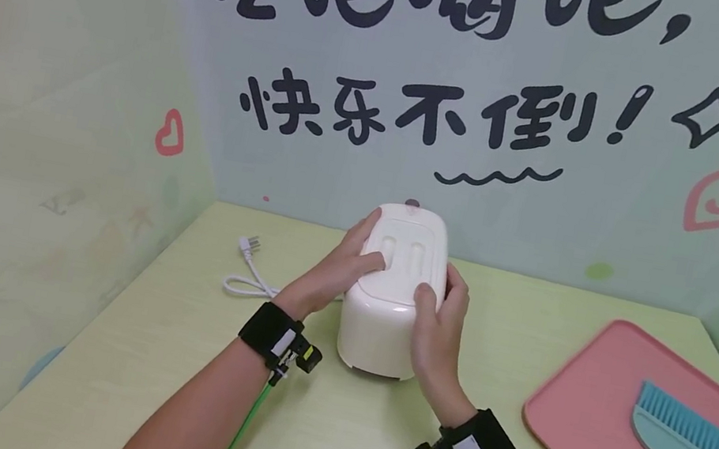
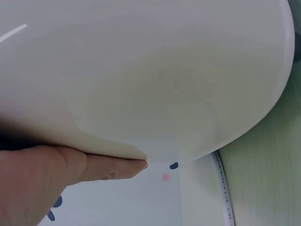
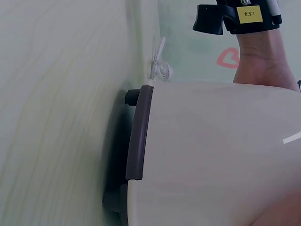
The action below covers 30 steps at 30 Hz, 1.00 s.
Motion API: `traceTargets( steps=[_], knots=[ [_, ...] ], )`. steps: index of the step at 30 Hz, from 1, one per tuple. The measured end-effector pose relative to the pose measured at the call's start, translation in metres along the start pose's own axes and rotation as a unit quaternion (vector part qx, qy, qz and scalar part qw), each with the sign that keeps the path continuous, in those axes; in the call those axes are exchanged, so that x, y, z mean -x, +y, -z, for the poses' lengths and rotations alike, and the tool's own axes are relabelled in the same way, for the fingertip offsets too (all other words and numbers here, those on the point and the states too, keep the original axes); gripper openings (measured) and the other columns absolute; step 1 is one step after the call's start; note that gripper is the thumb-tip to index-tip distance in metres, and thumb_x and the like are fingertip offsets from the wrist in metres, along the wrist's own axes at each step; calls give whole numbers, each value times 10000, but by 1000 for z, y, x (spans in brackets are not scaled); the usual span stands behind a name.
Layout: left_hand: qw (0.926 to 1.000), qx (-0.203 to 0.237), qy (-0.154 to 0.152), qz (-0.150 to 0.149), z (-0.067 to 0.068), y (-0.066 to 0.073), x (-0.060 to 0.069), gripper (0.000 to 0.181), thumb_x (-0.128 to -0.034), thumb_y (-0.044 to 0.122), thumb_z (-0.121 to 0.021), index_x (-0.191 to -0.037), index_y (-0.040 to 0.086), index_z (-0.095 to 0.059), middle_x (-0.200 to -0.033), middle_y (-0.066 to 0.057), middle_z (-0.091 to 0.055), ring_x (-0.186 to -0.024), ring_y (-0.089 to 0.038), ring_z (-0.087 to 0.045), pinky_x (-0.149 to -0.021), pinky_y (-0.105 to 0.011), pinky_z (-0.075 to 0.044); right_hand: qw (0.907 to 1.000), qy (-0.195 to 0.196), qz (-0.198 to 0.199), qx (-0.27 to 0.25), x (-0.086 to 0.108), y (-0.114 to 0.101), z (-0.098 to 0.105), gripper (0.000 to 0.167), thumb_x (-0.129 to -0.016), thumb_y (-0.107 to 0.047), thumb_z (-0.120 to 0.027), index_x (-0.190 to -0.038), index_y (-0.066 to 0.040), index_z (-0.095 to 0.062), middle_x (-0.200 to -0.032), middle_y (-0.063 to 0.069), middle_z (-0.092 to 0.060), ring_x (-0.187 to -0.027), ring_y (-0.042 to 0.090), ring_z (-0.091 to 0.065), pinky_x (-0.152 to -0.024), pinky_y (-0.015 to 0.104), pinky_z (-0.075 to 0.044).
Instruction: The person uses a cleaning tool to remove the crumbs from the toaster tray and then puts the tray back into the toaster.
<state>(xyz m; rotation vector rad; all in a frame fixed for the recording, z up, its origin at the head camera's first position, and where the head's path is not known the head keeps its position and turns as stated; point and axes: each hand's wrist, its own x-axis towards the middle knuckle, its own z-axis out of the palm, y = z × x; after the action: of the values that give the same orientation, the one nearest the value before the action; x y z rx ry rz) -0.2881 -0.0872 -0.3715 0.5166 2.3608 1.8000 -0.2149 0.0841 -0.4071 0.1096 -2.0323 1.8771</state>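
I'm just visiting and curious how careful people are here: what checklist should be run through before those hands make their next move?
1. Left hand on the white appliance: ok, at its left side, thumb on the lid.
2. Right hand on it: ok, at its right side, thumb by the lid's edge.
3. Lid in place: ok, it covers the top.
4. Plug disconnected: ok, its prongs are bare on the table.
5. Dark feet firmly on the table: cannot tell; shadow hides the contact.
6. Pink tray and blue brush clear of the appliance: ok, both apart, to its right.
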Motion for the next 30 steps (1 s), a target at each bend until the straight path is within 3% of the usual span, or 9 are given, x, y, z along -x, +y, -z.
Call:
traceTargets(
  steps=[17, 30],
  knots=[
    [9996, 156, -111, -215, -2, -3, -9, 912, -960, 160, -522, -1723, 192, -24, -1786, -11, -76, -1615, -205, -166, -1303, -531, -167, 9999, 41, 102, 14, -6, 3, 2, 562, -1059, -204, -457, -1579, -32, -332, -1516, 140, -425, -1318, 293, -465, -1134, 511, -410],
    [9999, 107, -75, -61, -2, -4, -14, 920, -958, 184, -542, -1725, 242, -35, -1788, 5, -68, -1618, -186, -139, -1303, -523, -155, 10000, 2, -24, 44, -11, 5, 5, 585, -1062, -235, -472, -1595, -49, -316, -1530, 126, -422, -1337, 280, -468, -1149, 513, -416]
  ],
)
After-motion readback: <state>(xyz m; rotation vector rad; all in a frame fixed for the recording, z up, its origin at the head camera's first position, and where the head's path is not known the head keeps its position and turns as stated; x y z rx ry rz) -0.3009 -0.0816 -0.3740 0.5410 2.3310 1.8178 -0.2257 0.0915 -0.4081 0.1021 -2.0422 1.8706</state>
